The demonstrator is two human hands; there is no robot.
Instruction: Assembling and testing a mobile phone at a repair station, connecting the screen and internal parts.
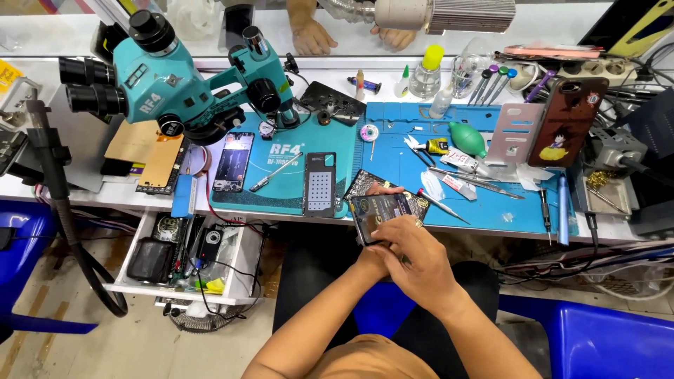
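Note:
I hold a dark smartphone (378,209) over my lap, just in front of the bench edge, with its glossy face up. My left hand (369,260) cups it from below and is mostly hidden under the right; fingertips show at the phone's far edge. My right hand (415,254) lies on top, its fingers pressing the phone's near right part. A patterned dark piece (365,181) lies on the mat edge just behind the phone.
A blue work mat (491,203) holds tweezers (474,179), a green blower bulb (467,138) and a perforated plate (319,184). A teal microscope (175,77) stands over an opened phone (234,161). An open drawer (182,263) hangs at left. Another person's hands (312,36) rest across the counter.

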